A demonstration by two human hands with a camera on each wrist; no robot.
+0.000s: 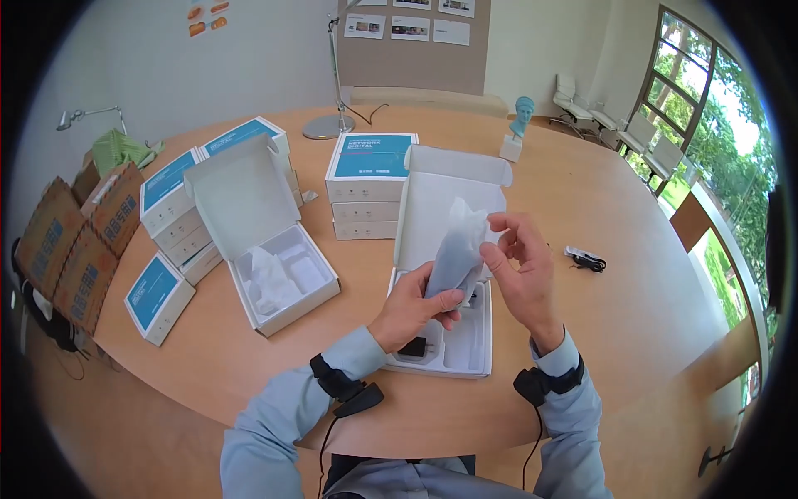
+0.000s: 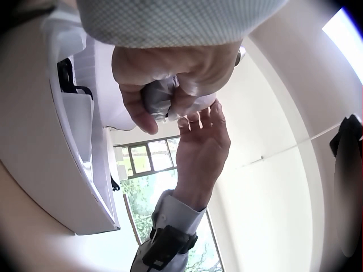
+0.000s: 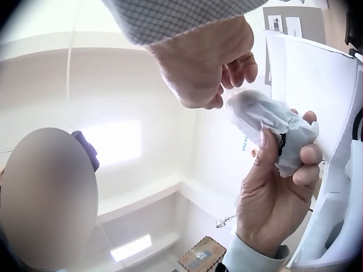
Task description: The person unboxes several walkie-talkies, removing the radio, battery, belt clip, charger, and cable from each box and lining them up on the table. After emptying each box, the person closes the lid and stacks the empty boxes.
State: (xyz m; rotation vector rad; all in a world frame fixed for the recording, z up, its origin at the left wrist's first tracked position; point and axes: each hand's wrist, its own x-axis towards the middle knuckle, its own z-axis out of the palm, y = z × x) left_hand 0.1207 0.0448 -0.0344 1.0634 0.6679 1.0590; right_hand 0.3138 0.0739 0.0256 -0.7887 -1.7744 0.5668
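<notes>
My left hand grips the lower end of a dark, rounded object in a thin whitish translucent sleeve, thumb across its front. The sleeve hides what kind of object it is; a small black part shows beside the thumb in the right wrist view. At the sleeve's upper end, my right hand has its fingers loosely bent, fingertips close to the sleeve's edge. Below both hands stands an open white box with its lid raised behind. A black plug adapter sits in the box's left compartment.
Left of the hands, another open white box contains crumpled white wrapping. Stacked blue-topped boxes stand behind. A bundled black cable lies at right; a lamp base and blue bust are farther back.
</notes>
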